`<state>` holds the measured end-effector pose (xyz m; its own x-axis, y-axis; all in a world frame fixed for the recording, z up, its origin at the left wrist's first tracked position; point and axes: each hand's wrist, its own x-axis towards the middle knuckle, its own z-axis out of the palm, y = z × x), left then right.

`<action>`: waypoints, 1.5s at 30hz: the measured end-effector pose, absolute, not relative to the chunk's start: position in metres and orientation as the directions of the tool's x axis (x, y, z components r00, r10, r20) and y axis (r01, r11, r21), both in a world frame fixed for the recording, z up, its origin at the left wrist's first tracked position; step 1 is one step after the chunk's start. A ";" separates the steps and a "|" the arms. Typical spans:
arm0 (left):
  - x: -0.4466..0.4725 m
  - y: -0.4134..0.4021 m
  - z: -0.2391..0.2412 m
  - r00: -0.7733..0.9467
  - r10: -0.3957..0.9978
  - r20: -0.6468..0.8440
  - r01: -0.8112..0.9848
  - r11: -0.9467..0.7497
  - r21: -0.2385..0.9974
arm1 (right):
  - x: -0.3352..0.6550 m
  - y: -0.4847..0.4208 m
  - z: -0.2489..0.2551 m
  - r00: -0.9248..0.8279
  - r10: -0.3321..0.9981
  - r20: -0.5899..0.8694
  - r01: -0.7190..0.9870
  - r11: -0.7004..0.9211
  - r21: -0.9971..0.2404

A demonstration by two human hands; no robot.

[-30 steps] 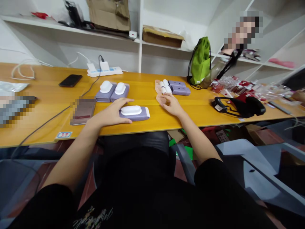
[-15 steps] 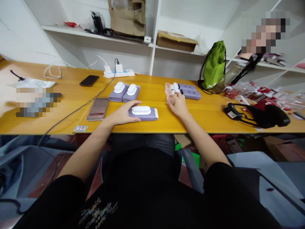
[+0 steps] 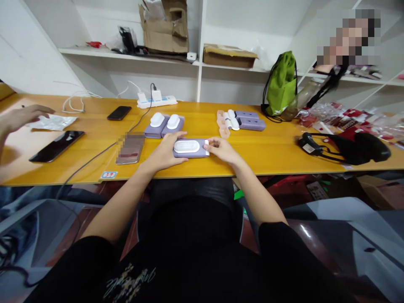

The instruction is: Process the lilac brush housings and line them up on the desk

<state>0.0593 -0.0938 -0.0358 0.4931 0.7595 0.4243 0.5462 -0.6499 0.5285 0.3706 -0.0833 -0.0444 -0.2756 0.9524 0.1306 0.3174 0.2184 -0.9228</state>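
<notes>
A purple box [image 3: 191, 155] lies near the table's front edge, with a white oval brush [image 3: 187, 146] on its top and a white piece [image 3: 206, 148] at its right end. My left hand [image 3: 166, 152] is wrapped round the box's left end, thumb on the near side and fingers on the far side. At the right end, the bent fingers of my right hand [image 3: 221, 149] pinch the white piece. Behind my left hand stand two similar purple boxes [image 3: 153, 131] with white oval tops [image 3: 173, 122].
Purple holders [image 3: 251, 122] with white parts and peach-coloured trays [image 3: 221, 122] lie further back. Phones [image 3: 57, 146] and a cable lie left; a co-worker's hand [image 3: 30, 117] is beyond. A power strip [image 3: 158, 101], green bag [image 3: 282, 86] and black headset [image 3: 344, 149] stand around.
My right hand has come from the white parts at the back to the right end of the purple box. My left hand keeps its hold. The co-worker's hand has moved back off the phone.
</notes>
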 end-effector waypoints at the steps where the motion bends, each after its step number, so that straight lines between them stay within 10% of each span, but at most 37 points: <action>1: 0.059 -0.093 -0.036 0.494 0.754 0.433 0.556 -0.657 0.509 | 0.369 -0.083 -0.045 -0.259 0.958 0.121 0.258 0.190 -0.947; 9: 0.063 -0.099 -0.015 0.562 0.735 0.380 0.649 -0.676 0.348 | 0.358 -0.083 -0.055 -0.232 0.958 0.172 0.080 0.195 -0.978; 18: 0.116 -0.054 0.043 0.869 0.492 0.056 0.425 -0.800 0.423 | 0.354 -0.084 -0.058 -0.317 0.914 0.252 0.079 0.291 -0.954; 28: 0.123 -0.047 0.044 0.890 0.454 0.035 0.406 -0.826 0.390 | 0.355 -0.082 -0.060 -0.362 0.890 0.276 0.052 0.315 -0.948; 45: 0.119 -0.021 0.033 0.838 0.545 -0.020 0.383 -0.564 0.731 | 0.363 -0.080 -0.054 -0.142 0.974 0.177 -0.099 0.164 -0.982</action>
